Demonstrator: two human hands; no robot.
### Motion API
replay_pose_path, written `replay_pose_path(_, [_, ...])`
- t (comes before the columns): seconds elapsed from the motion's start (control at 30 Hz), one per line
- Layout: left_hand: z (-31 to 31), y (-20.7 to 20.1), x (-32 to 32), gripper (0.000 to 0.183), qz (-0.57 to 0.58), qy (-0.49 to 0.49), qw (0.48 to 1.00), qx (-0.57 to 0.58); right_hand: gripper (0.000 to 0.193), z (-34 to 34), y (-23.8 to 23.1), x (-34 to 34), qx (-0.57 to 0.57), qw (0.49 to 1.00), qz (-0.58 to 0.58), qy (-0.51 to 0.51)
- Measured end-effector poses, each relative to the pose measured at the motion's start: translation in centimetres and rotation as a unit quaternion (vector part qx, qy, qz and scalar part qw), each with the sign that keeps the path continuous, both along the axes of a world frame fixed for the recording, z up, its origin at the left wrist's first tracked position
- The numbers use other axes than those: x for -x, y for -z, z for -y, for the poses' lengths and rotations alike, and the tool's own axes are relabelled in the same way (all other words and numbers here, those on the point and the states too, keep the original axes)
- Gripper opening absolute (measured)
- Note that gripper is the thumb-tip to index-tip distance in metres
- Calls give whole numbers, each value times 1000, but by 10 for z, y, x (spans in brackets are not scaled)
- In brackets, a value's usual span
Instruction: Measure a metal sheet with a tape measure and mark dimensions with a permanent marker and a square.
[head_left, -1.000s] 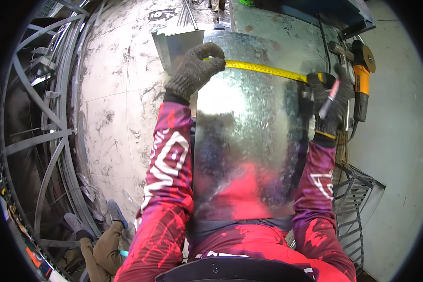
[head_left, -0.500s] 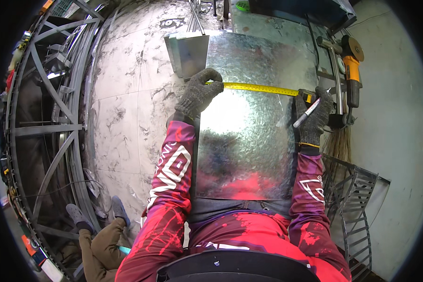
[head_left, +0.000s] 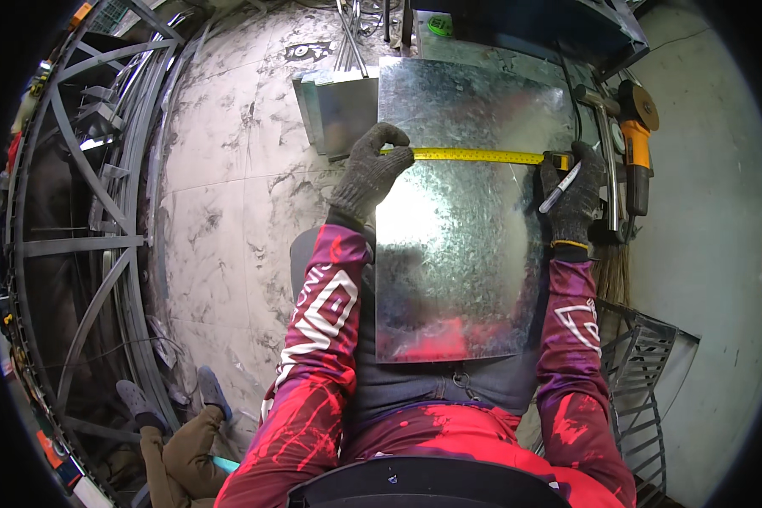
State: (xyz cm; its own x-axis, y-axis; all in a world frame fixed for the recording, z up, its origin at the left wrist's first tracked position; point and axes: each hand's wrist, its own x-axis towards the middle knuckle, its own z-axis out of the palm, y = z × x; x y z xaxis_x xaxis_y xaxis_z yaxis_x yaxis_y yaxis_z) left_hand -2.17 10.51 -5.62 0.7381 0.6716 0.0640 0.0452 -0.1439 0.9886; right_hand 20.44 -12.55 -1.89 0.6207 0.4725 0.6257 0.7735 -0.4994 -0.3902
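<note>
A shiny galvanized metal sheet (head_left: pixel 457 271) lies before me, its near edge by my lap. Across its upper part runs the yellow blade of a tape measure (head_left: pixel 480 157). My left hand (head_left: pixel 368 173), in a dark grey knitted glove, is closed on the blade's end at the sheet's left edge. At the right edge my right hand (head_left: pixel 576 203), gloved alike, grips the tape measure's case (head_left: pixel 556 161). A white marker pen (head_left: pixel 560 188) also rests in that hand, slanting across the fingers.
Bent sheet-metal pieces (head_left: pixel 340 110) stand beyond my left hand. On the right are an orange angle grinder (head_left: pixel 637 152), a hammer-like steel tool (head_left: pixel 605 127) and a slatted metal rack (head_left: pixel 639 372). Steel framework (head_left: pixel 85 245) fills the left side. Another person's legs (head_left: pixel 186 457) show at lower left.
Both hands and the stretched tape have shifted slightly right in the picture, and so has the sheet's near part. Both hands keep their grip. More of my trousers shows below the sheet.
</note>
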Motion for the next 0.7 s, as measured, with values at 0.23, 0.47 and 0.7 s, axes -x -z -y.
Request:
replay_pose_path(0.23, [-23, -10, -6, 14, -18, 31, 999, -18, 50, -5, -3, 2, 2, 1000, 1, 2])
replay_pose_path(0.47, [-26, -8, -9, 12, -24, 43, 999, -6, 57, -7, 9, -3, -3, 1000, 17, 16])
replay_pose_path(0.7, [-28, -10, -8, 18, -40, 75, 996, 22, 66, -15, 9, -1, -143, 982, -118, -44])
